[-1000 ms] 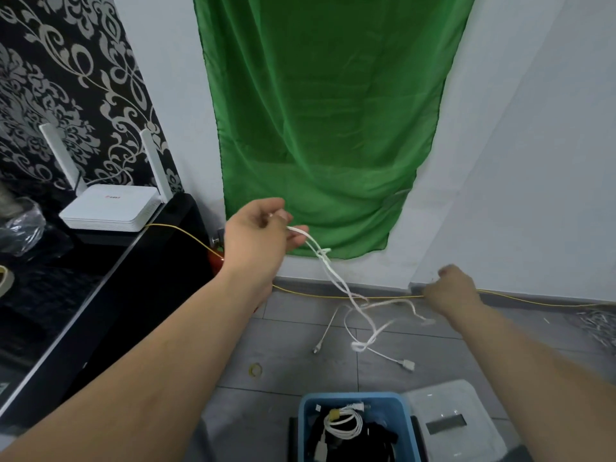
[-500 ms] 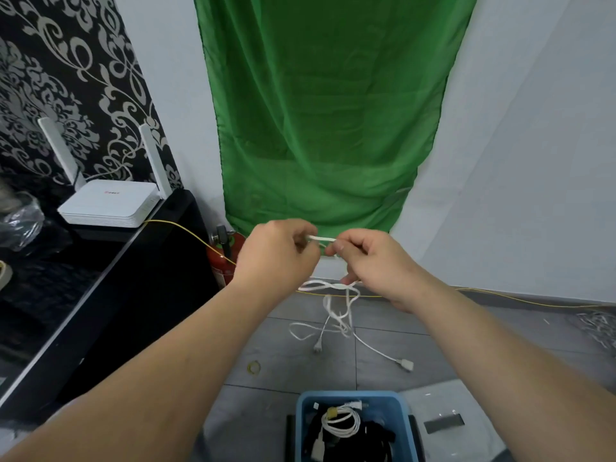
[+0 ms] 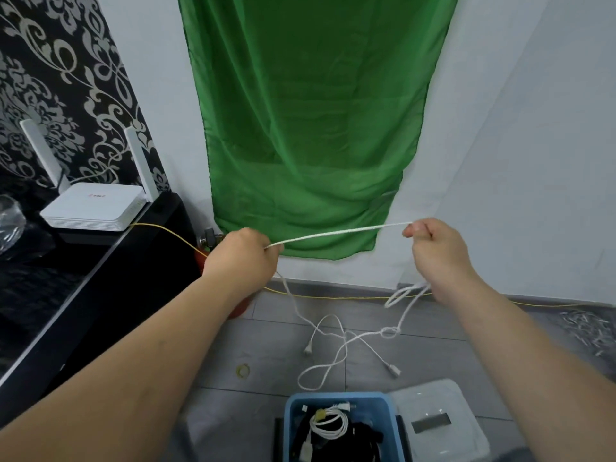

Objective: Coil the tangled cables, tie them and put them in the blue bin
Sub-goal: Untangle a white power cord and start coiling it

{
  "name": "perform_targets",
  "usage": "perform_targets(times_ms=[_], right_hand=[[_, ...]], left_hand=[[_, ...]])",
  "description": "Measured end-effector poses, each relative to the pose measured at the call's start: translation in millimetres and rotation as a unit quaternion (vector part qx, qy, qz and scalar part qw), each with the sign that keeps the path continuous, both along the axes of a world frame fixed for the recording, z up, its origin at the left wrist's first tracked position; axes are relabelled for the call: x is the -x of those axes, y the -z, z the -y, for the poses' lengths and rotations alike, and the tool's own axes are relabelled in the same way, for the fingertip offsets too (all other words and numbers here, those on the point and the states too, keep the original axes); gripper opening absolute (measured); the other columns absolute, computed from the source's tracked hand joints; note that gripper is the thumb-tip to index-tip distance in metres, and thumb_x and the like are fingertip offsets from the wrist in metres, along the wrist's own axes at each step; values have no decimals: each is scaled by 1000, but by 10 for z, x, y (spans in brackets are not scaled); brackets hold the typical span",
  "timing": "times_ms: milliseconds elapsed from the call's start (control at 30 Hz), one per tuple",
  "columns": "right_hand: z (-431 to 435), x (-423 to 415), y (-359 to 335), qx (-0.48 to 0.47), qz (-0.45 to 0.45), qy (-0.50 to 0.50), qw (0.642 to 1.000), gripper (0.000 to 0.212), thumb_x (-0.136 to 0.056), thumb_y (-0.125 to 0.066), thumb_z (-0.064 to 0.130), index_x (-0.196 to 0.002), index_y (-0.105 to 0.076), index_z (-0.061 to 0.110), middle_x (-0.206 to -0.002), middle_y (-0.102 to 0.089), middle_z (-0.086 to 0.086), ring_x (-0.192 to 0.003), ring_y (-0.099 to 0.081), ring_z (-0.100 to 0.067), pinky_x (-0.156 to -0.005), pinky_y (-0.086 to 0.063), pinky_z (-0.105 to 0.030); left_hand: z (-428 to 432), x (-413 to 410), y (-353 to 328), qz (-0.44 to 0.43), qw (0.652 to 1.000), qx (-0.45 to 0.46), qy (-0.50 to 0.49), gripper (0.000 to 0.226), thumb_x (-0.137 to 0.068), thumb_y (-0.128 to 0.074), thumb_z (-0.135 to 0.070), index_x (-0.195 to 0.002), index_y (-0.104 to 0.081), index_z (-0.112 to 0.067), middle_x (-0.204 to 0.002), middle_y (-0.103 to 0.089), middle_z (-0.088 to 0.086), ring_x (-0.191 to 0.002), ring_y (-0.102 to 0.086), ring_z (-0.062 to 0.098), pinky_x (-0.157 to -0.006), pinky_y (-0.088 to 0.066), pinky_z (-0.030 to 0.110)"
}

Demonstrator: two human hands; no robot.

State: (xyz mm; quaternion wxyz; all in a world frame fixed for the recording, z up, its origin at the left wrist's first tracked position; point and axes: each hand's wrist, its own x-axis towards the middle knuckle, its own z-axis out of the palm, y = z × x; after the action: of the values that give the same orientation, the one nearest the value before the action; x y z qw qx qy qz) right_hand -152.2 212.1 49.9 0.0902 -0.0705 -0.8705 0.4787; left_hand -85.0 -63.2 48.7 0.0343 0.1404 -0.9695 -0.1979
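Both hands up in front of the green cloth (image 3: 300,128), well apart. Left hand (image 3: 243,258) fist closed around the white cable (image 3: 340,232); right hand (image 3: 436,255) pinches it between thumb and curled fingers. The span between the hands is pulled straight, slightly higher at the right. The rest hangs from both hands to the tiled floor (image 3: 273,328), still tangled: small loops under the right hand, a knot lower down, one loop lying near the blue bin (image 3: 333,397), both plug ends on the tiles. The bin is at bottom centre, already holding a coiled white cable (image 3: 328,425) on top of dark ones. Clear plastic lid (image 3: 433,425) just right of the bin. Yellow wire (image 3: 333,297) runs along the wall base, rubber band (image 3: 242,370) on the floor, router (image 3: 90,208) on the black table (image 3: 100,278) at left.
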Motion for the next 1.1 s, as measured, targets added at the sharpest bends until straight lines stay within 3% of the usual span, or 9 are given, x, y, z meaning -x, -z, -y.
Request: perform_targets(times_ms=[133,200,333,500,633,767,833,933,1100], right_hand=[[-147,22,224,31,92,42,994,25,-101,-45,16,-86,-64,11,-72,-57,-9,-62,-54,-29,-57,-50,-35],[-231,93,366,39,126,66,989,26,-100,-47,17,-85,-63,3,-76,-64,-19,-68,-62,-35,-69,-57,-45],[-248,34,443,-20,223,23,974,10,-94,-50,1,-93,-60,1,-88,-58,-17,-84,-58,-34,-70,-41,-30],[178,-132,131,52,163,-163,972,58,-90,-53,-2,-143,-54,22,-135,-62,-2,-117,-61,-16,-84,-47,-23],[562,-301,-28,111,119,-338,927,55,-90,-57,-7,-137,-59,23,-121,-72,3,-114,-68,-15,-99,-51,-28],[576,-333,-8,2,83,-382,921,19,-103,-52,8,-102,-68,18,-75,-70,-4,-68,-68,-22,-67,-56,-38],[539,-273,-25,-46,67,-320,944,28,-107,-47,20,-90,-68,27,-65,-59,-6,-59,-60,-21,-61,-57,-44],[413,-105,-54,74,59,-110,989,32,-103,-42,11,-89,-66,26,-75,-56,-5,-58,-58,-23,-75,-63,-47],[-42,124,-23,324,112,146,928,27,-95,-39,2,-101,-62,15,-76,-66,-13,-54,-61,-23,-66,-52,-35]], left_hand=[[53,-19,-46,-118,989,-86,-20,29,-96,-53,-10,-106,-76,-23,-92,-71,2,-81,-67,30,-76,-57,36],[36,0,-72,-125,964,-228,-51,32,-100,-49,-8,-119,-70,-22,-86,-70,1,-69,-69,27,-65,-59,33],[-126,-17,-79,-49,917,-393,-57,20,-102,-50,-16,-104,-70,-12,-62,-56,7,-42,-47,20,-45,-44,32],[-420,-109,-90,76,877,-475,13,26,-101,-45,-11,-105,-70,-15,-53,-38,-4,-44,-23,12,-49,-17,24],[-573,-122,-100,68,873,-478,68,23,-99,-46,-6,-102,-68,-15,-56,-42,1,-42,-27,11,-45,-18,18],[-568,-126,-107,2,903,-423,74,12,-92,-57,-4,-91,-67,-10,-53,-48,-2,-41,-32,12,-40,-24,19],[-463,-114,-71,-29,941,-328,81,11,-89,-61,-7,-92,-67,-17,-50,-51,-6,-39,-38,11,-40,-30,19],[-226,-97,12,-3,980,-176,95,10,-89,-64,-17,-83,-69,-23,-55,-62,-1,-44,-52,15,-45,-40,20],[90,-121,127,52,981,-175,62,20,-94,-62,-23,-75,-67,-19,-58,-69,6,-46,-65,20,-51,-55,30]])
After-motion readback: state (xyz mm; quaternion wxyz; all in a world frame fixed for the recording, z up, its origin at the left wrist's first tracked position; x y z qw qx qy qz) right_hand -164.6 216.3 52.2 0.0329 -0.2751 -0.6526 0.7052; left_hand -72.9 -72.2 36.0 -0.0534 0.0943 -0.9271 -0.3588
